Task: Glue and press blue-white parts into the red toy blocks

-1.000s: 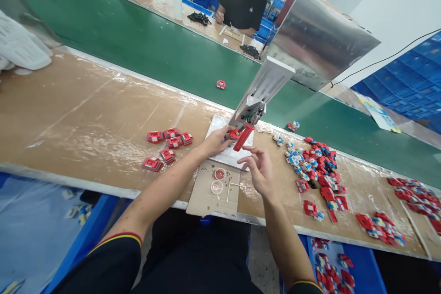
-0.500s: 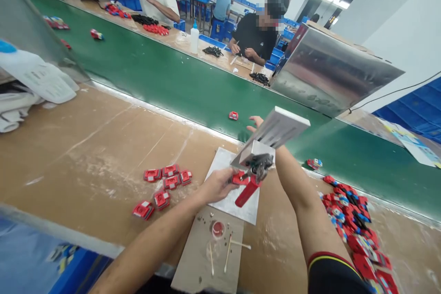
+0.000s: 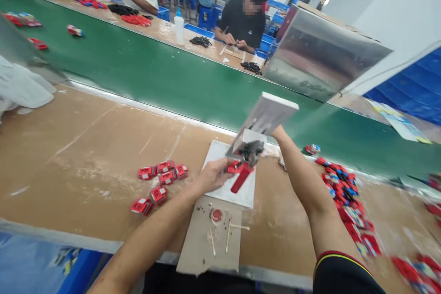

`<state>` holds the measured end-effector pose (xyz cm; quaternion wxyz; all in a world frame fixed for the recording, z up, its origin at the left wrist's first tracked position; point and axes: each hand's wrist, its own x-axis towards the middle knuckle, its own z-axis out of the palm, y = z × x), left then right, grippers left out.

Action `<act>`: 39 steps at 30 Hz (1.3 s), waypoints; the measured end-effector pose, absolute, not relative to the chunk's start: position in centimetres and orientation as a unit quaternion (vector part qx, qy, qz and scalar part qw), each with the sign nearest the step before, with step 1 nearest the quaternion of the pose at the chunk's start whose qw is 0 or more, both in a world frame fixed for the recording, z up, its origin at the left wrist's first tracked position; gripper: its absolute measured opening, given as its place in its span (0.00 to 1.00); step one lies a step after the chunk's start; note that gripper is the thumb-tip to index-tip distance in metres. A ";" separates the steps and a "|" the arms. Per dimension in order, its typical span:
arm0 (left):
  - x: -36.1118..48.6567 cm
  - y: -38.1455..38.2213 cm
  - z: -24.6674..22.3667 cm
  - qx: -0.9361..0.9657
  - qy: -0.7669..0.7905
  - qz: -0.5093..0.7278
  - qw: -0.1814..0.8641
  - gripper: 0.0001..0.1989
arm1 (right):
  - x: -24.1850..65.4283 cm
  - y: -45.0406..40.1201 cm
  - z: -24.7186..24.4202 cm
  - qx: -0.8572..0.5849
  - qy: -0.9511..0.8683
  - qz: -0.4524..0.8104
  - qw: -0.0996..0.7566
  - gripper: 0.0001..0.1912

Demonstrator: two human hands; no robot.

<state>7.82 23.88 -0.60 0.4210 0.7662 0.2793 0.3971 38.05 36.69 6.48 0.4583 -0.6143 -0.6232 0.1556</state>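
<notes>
My left hand [image 3: 216, 175] grips a small red part [image 3: 234, 166] beside the clamp fixture. The fixture has a red handle [image 3: 241, 178] and a tilted metal plate [image 3: 267, 112], and stands over a white board [image 3: 215, 149]. Only the wrist of my right arm shows; the hand itself is hidden behind the metal plate. Several red parts [image 3: 167, 177] lie on the table left of my left hand. Nearer to me, a brown card [image 3: 196, 243] carries a small cup of red matter [image 3: 217, 215] and cotton swabs [image 3: 228, 236].
A green conveyor belt [image 3: 138, 69] crosses behind the table, carrying a few toy pieces. Red and blue assemblies [image 3: 344, 190] are heaped at the right. Across the belt, people work beside black and red parts, a white bottle [image 3: 179, 29] and a metal panel [image 3: 320, 55].
My right hand, formerly visible with spread fingers over the belt, has gone behind the metal plate. The red piece near it on the belt no longer shows. The camera view has shifted.
</notes>
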 end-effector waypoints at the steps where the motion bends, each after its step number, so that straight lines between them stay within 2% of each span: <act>1: 7.8 24.0 -0.7 0.764 0.278 0.397 0.427 0.08 | 39.3 33.4 7.6 -0.626 -0.616 0.148 0.455 0.18; 5: 8.4 25.0 -0.9 0.751 0.281 0.392 0.451 0.13 | 40.8 18.5 9.8 -0.650 -0.587 0.140 0.462 0.21; 8: 8.2 25.4 -0.3 0.747 0.285 0.375 0.470 0.19 | 37.7 8.5 8.0 -0.625 -0.571 0.157 0.508 0.19; 10: 6.7 24.5 0.7 0.747 0.279 0.370 0.477 0.27 | 34.3 3.5 6.3 -0.614 -0.576 0.152 0.518 0.17; 13: 3.0 19.4 2.9 0.701 0.300 0.458 0.458 0.31 | 28.5 -1.1 5.0 -0.595 -0.590 0.120 0.533 0.15; 15: 0.7 13.7 4.2 0.652 0.275 0.502 0.497 0.28 | 24.8 -2.4 5.4 -0.553 -0.626 0.111 0.539 0.20; 19: -1.3 3.3 4.8 0.651 0.213 0.457 0.567 0.24 | 19.2 -2.2 7.1 -0.417 -0.737 0.102 0.522 0.31; 22: -1.2 0.5 3.7 0.582 0.255 0.516 0.574 0.14 | 18.0 -1.5 7.2 -0.393 -0.778 0.088 0.483 0.32; 24: -1.2 0.8 2.5 0.527 0.296 0.548 0.578 0.12 | 18.7 -1.2 6.4 -0.420 -0.780 0.079 0.456 0.33; 26: -1.7 2.0 1.2 0.470 0.329 0.567 0.592 0.14 | 19.9 -0.7 5.4 -0.459 -0.774 0.069 0.431 0.31; 30: -2.6 4.7 -0.7 0.379 0.382 0.562 0.628 0.20 | 21.3 0.5 3.4 -0.488 -0.789 0.071 0.366 0.18; 36: -2.4 6.2 -2.2 0.411 0.408 0.489 0.652 0.25 | 20.3 1.9 1.8 -0.465 -0.804 0.130 0.347 0.11; 39: -2.3 6.1 -2.3 0.443 0.415 0.457 0.651 0.25 | 20.1 2.5 1.6 -0.468 -0.800 0.136 0.350 0.11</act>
